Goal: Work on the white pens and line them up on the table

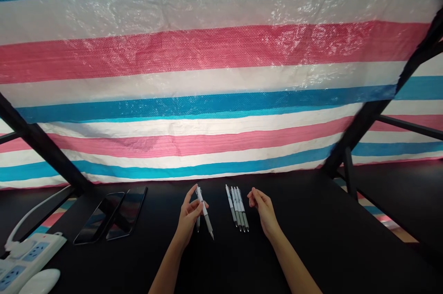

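White and grey, the pen (pixel 207 220) pinched in the left hand (pixel 188 216) could slip if that grip slackens, while the right hand (pixel 266 211), curled around nothing I can see, sits so near the pen row (pixel 239 206) at its left that a nudge might scatter it.

Has a bare left hand (pixel 188 214) and a bare right hand (pixel 265 207), both slim, with slender fingers and narrow wrists. Widens smoothly from the wrists into a left forearm (pixel 165 264) and a right forearm (pixel 294 259), both slender, smoothly rounded and uncovered down to the lower edge of the view. Shows fingernails too small to make out.
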`<state>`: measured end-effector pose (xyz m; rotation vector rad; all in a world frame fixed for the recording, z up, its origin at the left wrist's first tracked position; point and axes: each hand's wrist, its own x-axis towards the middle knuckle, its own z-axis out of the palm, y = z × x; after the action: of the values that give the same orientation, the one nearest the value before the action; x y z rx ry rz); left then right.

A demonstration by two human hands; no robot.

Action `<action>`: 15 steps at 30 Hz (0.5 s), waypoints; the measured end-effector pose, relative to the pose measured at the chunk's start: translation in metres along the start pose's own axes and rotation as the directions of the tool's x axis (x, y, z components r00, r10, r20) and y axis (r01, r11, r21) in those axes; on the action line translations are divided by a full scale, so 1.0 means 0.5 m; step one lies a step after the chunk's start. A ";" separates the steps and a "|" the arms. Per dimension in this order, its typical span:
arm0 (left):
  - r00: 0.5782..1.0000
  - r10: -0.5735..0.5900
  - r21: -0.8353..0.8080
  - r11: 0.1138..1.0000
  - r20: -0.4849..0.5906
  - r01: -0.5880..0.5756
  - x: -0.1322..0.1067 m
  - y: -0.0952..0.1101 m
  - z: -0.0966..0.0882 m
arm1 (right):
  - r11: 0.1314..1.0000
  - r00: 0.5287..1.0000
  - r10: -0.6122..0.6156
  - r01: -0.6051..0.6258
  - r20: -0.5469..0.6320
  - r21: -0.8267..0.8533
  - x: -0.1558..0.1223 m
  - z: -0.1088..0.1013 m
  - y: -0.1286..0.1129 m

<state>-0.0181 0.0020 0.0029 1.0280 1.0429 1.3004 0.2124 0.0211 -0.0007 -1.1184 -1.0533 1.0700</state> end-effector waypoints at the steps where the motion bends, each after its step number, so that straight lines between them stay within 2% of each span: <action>1: 1.000 -0.001 0.005 1.000 -0.002 0.001 0.000 0.001 0.000 | 1.000 1.000 0.003 -0.003 -0.001 0.009 0.001 -0.001 0.001; 15: 1.000 0.008 0.044 0.999 0.017 -0.009 -0.002 -0.001 -0.006 | 0.999 1.000 -0.002 0.003 -0.031 0.037 0.005 -0.010 -0.002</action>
<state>-0.0207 0.0011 0.0017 1.0765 1.0595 1.2785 0.2180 0.0229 -0.0003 -1.1009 -1.0066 1.0632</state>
